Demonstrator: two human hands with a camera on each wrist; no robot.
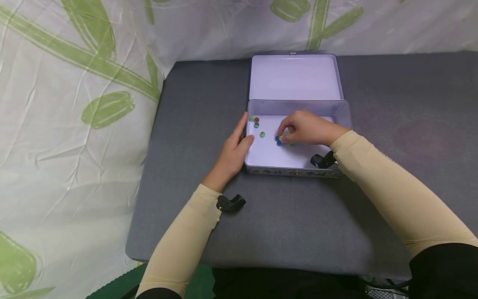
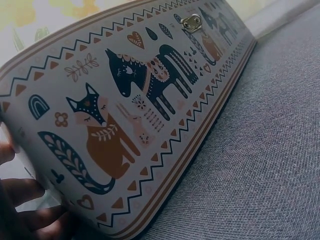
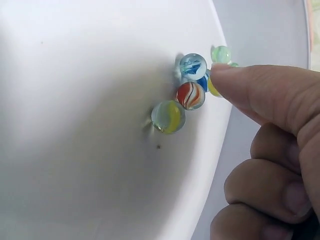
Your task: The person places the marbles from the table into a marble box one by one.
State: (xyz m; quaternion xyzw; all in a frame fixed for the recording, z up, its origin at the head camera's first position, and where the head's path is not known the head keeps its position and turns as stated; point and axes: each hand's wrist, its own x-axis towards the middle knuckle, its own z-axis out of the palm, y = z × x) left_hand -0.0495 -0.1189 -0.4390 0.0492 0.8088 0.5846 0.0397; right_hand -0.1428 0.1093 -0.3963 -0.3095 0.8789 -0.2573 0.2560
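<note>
Nearest to us, two forearms in beige sleeves (image 1: 184, 238) reach forward over the grey table (image 1: 276, 232). The left one slants to the right, and the right one comes in from the right side, slanting to the left. We see a black device (image 1: 231, 203) at the left wrist and another like it at the right.

Beyond the left wrist stands the open tin box (image 1: 278, 171); its near wall bears a metal clasp (image 2: 191, 22) and printed animals. The left hand (image 1: 230, 158) is holding the box at its left wall, with the thumb over the rim and the fingers along the outside.

The right hand (image 1: 311, 128) is well apart from the left, inside the box, palm down. Its thumb and forefinger close together on a yellow marble (image 3: 213, 88), and we see the other fingers curled. Just beside these fingertips, on the white floor of the box, lie a clear marble with a yellow band (image 3: 168, 117), a red-and-white marble (image 3: 190, 95) and a blue-and-clear marble (image 3: 193, 66).

Farther to the left we notice a green marble (image 1: 262, 134) alone, then a red marble (image 1: 256, 120) between two greenish ones near the far left corner.

At the far side the lid (image 1: 295, 77) lies opened back, and behind it hangs a white sheet (image 1: 224, 29) with green leaves.
</note>
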